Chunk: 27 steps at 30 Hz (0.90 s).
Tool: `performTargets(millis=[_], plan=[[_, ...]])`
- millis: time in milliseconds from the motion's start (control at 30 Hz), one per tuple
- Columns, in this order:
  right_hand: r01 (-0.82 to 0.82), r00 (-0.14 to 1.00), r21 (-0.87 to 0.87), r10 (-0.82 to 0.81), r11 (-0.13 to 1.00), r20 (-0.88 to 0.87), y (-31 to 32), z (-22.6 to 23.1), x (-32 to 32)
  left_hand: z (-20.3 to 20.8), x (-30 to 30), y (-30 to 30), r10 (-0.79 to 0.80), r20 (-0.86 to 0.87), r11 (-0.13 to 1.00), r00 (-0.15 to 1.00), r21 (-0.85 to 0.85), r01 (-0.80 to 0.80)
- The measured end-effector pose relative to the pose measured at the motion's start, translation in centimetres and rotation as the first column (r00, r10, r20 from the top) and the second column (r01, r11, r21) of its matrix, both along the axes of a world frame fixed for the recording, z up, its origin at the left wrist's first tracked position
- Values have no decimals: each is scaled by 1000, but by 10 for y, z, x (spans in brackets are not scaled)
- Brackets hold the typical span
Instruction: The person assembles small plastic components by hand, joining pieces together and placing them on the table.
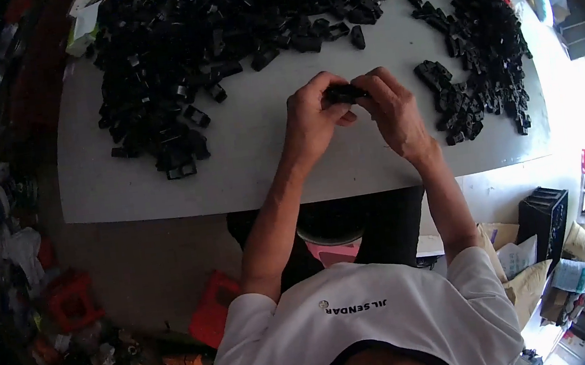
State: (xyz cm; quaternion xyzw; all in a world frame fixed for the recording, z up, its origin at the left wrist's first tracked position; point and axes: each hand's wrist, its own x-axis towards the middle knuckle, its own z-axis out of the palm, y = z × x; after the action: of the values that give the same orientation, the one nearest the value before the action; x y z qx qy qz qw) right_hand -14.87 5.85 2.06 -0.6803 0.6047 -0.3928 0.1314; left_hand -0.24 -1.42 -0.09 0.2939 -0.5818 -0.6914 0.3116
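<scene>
A small black plastic part point(344, 93) is held between my two hands, above the table's middle. My left hand point(315, 111) grips its left end, thumb and fingers closed round it. The fingers of my right hand point(390, 105) pinch its right end. Much of the part is hidden by the fingers, so its exact kind cannot be made out. Beyond and to the left of my hands spreads a large heap of black plastic parts point(217, 29). A second heap of smaller black pieces point(471, 68) lies to the right of my right hand.
The white table point(186, 198) has its near edge just in front of my lap. Red plastic stools point(216, 306) stand on the floor at the left, amid clutter. Cardboard and bags point(528, 285) and a black crate point(544, 222) sit at the lower right.
</scene>
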Motion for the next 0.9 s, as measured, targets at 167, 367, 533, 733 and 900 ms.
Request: performTargets(millis=[167,367,533,733,900], plan=[[13,999,86,-17,996,41,2,2,5,4,5,1,-6,4,999,1000,32,5],[55,997,84,-60,995,53,6,-4,8,3,6,3,-3,-4,997,1000,77,3],[101,987,-1,-100,995,-126,11,-7,18,5,11,3,-77,-10,994,997,83,78],[12,1000,82,-12,997,1,11,-9,16,3,13,2,-54,43,992,998,116,49],[12,954,325,-108,946,280,21,0,4,13,7,6,-34,-45,990,998,137,40]])
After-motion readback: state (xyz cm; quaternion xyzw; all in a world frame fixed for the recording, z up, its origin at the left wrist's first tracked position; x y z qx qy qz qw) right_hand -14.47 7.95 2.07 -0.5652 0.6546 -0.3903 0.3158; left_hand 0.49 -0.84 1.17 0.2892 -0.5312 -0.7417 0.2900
